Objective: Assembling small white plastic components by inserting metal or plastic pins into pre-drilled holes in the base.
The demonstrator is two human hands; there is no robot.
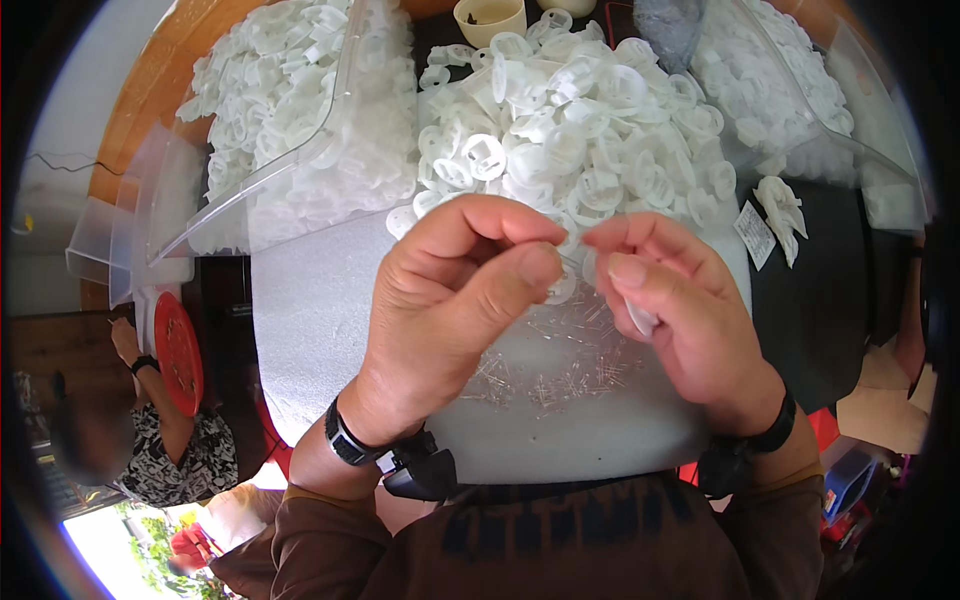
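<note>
Pinches with left hand (450, 300), cannot tell whether on anything; grasps white piece (642, 319) in right hand (692, 312), near scattered metal pins (580, 388).

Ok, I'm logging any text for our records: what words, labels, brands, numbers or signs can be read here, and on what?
White paper slip at right: fine print, too small to read.
Brown shirt: large dark blue lettering, folded and foreshortened, not legible with certainty.
No other text can be made out, so nothing to quote.
</note>
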